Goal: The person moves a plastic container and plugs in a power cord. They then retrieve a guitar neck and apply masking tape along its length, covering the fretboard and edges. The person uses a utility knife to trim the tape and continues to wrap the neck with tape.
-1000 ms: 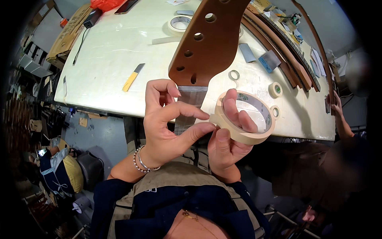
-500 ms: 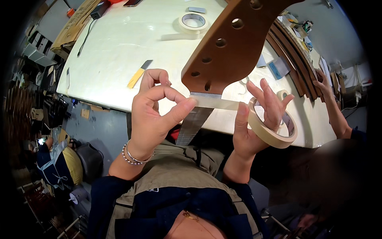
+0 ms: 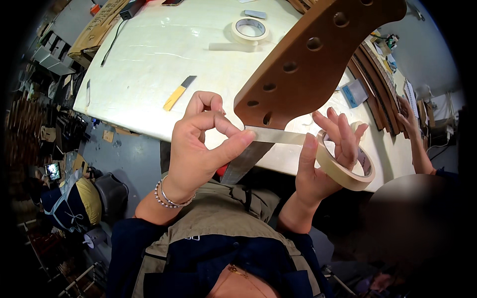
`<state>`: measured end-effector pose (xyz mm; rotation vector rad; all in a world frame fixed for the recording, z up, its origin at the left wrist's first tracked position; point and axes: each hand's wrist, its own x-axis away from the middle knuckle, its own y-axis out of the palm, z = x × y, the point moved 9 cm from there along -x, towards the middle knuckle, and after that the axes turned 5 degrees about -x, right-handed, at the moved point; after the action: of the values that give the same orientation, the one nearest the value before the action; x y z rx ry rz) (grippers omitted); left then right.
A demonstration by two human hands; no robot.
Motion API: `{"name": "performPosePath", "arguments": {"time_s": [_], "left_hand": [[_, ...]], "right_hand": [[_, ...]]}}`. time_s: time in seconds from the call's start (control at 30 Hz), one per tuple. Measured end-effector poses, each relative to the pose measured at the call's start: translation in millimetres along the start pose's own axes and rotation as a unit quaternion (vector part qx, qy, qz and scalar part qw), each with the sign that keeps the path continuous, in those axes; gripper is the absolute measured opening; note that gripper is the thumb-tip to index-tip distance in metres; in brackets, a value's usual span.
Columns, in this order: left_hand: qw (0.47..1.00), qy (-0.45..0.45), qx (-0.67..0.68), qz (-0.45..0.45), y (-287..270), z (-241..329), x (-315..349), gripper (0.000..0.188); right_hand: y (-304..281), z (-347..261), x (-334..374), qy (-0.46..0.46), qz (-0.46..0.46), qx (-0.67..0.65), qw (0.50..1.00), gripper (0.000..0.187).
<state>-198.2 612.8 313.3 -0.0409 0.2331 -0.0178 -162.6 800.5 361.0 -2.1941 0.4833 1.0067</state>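
A brown wooden guitar neck points away from me, its headstock (image 3: 313, 69) pierced by a row of round holes. The dark fretboard part (image 3: 246, 164) runs down toward my lap. My left hand (image 3: 198, 141) pinches the end of a pale masking tape strip (image 3: 280, 136) between thumb and index finger, at the left edge of the neck. This strip crosses just below the headstock to the masking tape roll (image 3: 348, 180). My right hand (image 3: 312, 184) holds that roll, with fingers through its ring and the thumb against the tape.
On the white table (image 3: 149, 64) lie a yellow-handled knife (image 3: 179, 94), another tape roll (image 3: 250, 31) and a blue-labelled packet (image 3: 354, 93). Long dark wood strips (image 3: 375, 89) are stacked at the right, where another person's hand (image 3: 408, 116) rests. Another person (image 3: 74, 201) is at the lower left.
The tape strip has shifted up against the base of the headstock, covering most of the grey band that showed there. The headstock and both hands sit slightly farther right in view.
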Motion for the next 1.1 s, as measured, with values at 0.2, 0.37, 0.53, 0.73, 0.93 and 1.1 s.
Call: {"name": "performPosePath", "arguments": {"time_s": [0.2, 0.37, 0.53, 0.73, 0.93, 1.1], "left_hand": [[0.999, -0.025, 0.023, -0.003, 1.2, -2.0, -0.1, 0.011], [0.997, -0.051, 0.064, -0.007, 3.5, -7.3, -2.3, 0.017], [0.992, -0.045, 0.115, -0.010, 2.4, -20.8, -3.7, 0.025], [0.996, 0.039, 0.061, 0.054, 7.9, 2.0, -10.6, 0.062], [0.955, 0.181, -0.231, 0.039, 25.3, 38.7, -4.9, 0.055], [0.986, 0.039, -0.067, -0.146, -0.7, 18.5, -19.0, 0.035]], "right_hand": [[0.8, 0.9, 0.4, -0.002, -0.002, -0.010, 1.000, 0.043], [2.2, 1.3, -1.0, 0.006, -0.013, -0.030, 0.999, 0.046], [6.2, 3.4, -0.5, 0.006, -0.027, -0.029, 0.999, 0.049], [15.3, 8.1, 3.5, 0.012, -0.041, -0.045, 0.998, 0.049], [18.2, 6.1, 3.5, 0.022, -0.044, -0.045, 0.998, 0.045], [13.7, 8.9, 4.6, 0.024, -0.030, -0.037, 0.999, 0.042]]}}
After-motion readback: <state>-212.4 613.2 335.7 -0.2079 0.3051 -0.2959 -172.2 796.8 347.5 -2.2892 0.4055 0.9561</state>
